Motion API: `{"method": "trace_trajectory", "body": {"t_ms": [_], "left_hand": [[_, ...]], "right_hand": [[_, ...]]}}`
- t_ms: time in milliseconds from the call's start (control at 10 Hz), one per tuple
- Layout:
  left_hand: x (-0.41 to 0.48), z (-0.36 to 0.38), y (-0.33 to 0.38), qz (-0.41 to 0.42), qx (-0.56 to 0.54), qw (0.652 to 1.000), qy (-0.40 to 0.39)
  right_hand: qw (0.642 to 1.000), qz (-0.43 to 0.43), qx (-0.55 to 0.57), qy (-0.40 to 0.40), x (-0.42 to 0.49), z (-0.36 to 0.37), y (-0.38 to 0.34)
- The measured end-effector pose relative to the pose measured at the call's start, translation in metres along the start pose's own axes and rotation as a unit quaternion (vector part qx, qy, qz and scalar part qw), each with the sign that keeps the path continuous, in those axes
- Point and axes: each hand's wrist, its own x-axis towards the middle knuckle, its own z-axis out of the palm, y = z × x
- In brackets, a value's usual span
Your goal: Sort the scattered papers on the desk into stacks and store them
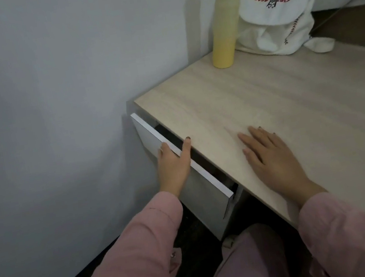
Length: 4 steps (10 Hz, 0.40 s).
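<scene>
Drawer (182,162) ajar, white front

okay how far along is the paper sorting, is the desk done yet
No loose papers show on the desk, so clearing looks done. The left hand grips the front of the slightly open drawer; the right hand rests flat. Its contents are hidden. Closing it seems to remain.

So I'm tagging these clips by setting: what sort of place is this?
Likely a bedroom or dorm study corner: a wooden desk with a drawer against a plain wall, with a tote bag and yellow bottle on top.
</scene>
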Motion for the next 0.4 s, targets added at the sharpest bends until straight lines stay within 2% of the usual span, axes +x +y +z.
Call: {"method": "trace_trajectory", "body": {"t_ms": [200,300,400], "left_hand": [[0.021,0.035,0.001,0.008,-0.097,0.995,-0.007],[0.022,0.04,0.005,0.007,-0.157,0.988,0.001],[0.014,0.04,0.003,0.013,-0.217,0.976,-0.009]], "right_hand": [[1.0,0.007,0.002,0.014,-0.007,-0.003,0.015],[0.999,0.014,0.046,0.013,-0.007,-0.008,0.02],[0.965,0.066,0.252,-0.002,-0.014,-0.025,0.029]]}}
